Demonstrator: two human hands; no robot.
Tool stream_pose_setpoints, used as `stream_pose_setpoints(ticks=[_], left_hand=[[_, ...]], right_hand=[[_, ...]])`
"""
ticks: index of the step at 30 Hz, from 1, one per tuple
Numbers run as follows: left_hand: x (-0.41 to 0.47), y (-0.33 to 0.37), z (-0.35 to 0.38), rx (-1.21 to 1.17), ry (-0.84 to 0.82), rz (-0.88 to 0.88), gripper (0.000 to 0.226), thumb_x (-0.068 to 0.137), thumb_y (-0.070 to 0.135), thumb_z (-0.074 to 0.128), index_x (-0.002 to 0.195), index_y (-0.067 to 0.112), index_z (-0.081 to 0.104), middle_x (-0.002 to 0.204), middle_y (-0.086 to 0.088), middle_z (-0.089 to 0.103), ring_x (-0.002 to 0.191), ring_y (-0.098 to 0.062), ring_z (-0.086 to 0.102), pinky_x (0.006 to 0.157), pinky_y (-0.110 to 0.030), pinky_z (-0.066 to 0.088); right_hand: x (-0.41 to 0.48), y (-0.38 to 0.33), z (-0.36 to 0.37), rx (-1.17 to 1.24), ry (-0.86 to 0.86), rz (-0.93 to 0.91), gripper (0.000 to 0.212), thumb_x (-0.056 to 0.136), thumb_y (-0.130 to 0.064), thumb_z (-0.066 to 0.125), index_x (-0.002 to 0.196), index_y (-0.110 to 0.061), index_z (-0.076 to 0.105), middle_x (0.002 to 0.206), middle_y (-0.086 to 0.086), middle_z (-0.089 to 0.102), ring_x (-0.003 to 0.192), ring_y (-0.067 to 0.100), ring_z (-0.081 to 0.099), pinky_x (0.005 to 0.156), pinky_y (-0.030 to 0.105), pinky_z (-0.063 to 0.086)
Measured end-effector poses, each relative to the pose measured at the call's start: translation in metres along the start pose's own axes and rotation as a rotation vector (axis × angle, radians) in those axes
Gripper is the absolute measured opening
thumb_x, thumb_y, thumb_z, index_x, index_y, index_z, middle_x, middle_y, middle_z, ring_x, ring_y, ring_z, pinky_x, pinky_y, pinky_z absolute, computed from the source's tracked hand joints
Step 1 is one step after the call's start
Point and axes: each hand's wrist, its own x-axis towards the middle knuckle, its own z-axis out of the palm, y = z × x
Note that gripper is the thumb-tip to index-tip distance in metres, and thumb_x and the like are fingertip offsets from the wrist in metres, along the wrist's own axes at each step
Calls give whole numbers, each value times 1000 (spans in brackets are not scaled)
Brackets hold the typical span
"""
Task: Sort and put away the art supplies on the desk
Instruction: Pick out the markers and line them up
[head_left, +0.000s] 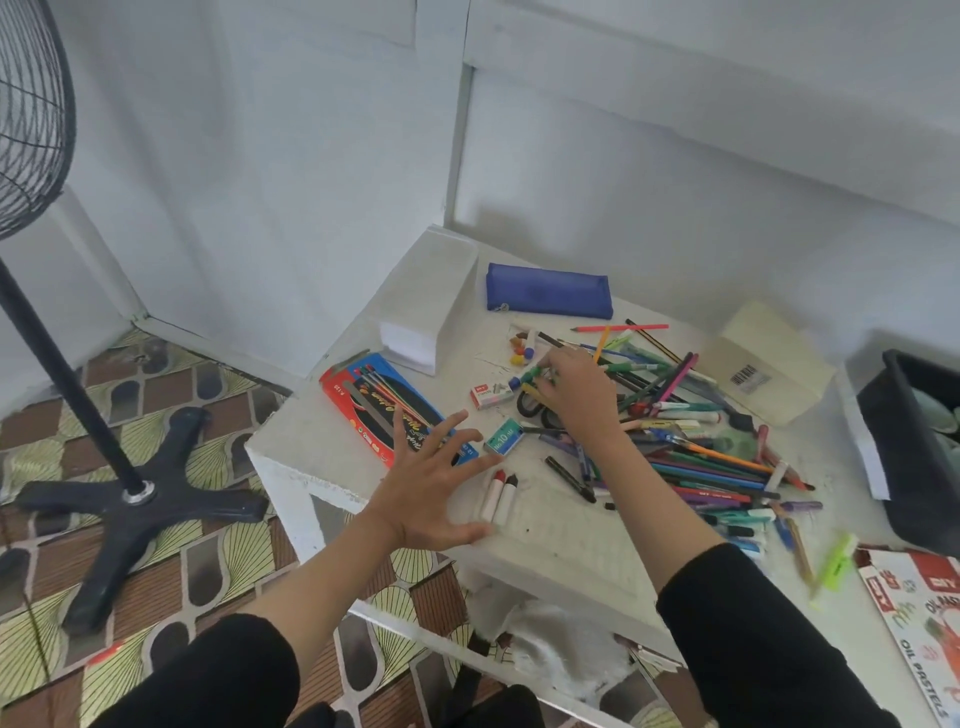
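A heap of pens, pencils and markers (701, 447) covers the right half of the white desk (550, 545). My right hand (576, 395) reaches into the heap's left edge and pinches a green marker (531, 375) with its fingertips. My left hand (431, 483) hovers with fingers spread over the desk's front left, above the end of a red and blue pencil box (379, 405). Two white markers with red and dark tips (500, 496) lie just right of that hand. A blue pencil pouch (548, 291) lies at the back.
Two small staple boxes (504, 436) and scissors (535, 408) lie mid-desk. A white box (431, 306) stands at back left, a cream box (769, 364) at back right, a black bin (914, 441) far right, an oil pastels box (919, 623) at front right. A fan stand (130, 488) is on the floor to the left.
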Motion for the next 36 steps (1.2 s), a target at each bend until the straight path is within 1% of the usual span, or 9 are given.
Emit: stream_pose_setpoints(ticks=[3,5,8,11,16,20,22,30,36], left_hand=[[0,1,0,-2,20,2,76,76,83,29,135,39,47,134,1,46,141,-25,21,101,-76,-3],[0,2,0,-1,29,5,74,75,81,34,134,39,48,134,2,46,141,-25,20,102,-74,-5],[0,1,0,-4,30,-7,74,75,81,36,134,39,49,135,2,45,142,-23,18,104,-72,-9],[0,1,0,7,19,-15,73,73,81,41,133,40,50,135,3,46,142,-22,19,104,-72,-9],[0,2,-1,20,8,-16,74,74,81,40,135,41,48,137,4,45,143,-21,19,105,-71,-11],[-1,2,-1,5,16,-6,74,74,80,39,135,41,47,136,3,46,142,-22,19,105,-70,-12],[0,2,0,-3,9,-4,74,74,81,38,136,40,47,135,3,46,142,-22,19,104,-71,-11],[0,2,0,3,15,11,79,76,85,24,135,39,48,133,3,47,140,-23,22,105,-70,-10],[0,2,0,-1,29,18,78,76,84,26,134,38,48,131,3,48,139,-24,25,105,-69,-9]], right_hand=[[-20,-3,-1,367,138,112,10,81,-11,70,90,-11,64,89,2,64,87,15,57,76,30,48],[-37,-9,-3,532,183,190,12,80,-11,72,86,-13,62,86,-1,64,83,5,58,75,22,48],[-66,-20,-5,694,227,303,13,81,-6,70,83,-14,59,81,-4,64,72,3,60,69,16,51],[-93,-28,-7,787,265,390,13,82,-4,67,82,-13,59,79,-6,63,73,4,61,73,16,53],[-120,-23,-5,727,120,396,19,83,-11,70,91,-28,68,87,-13,66,80,13,65,70,21,51],[-131,-26,-3,662,36,423,18,73,-10,79,86,-15,68,83,-10,66,80,0,60,70,7,43],[-133,-29,-3,627,48,435,18,71,-9,79,80,-14,64,77,-10,63,72,-4,56,65,8,42],[-138,-33,-5,483,48,244,17,79,3,68,93,-6,72,87,0,56,73,3,55,70,9,45],[-147,-37,-2,452,10,96,18,70,8,74,87,-1,73,85,9,66,70,14,63,70,18,54]])
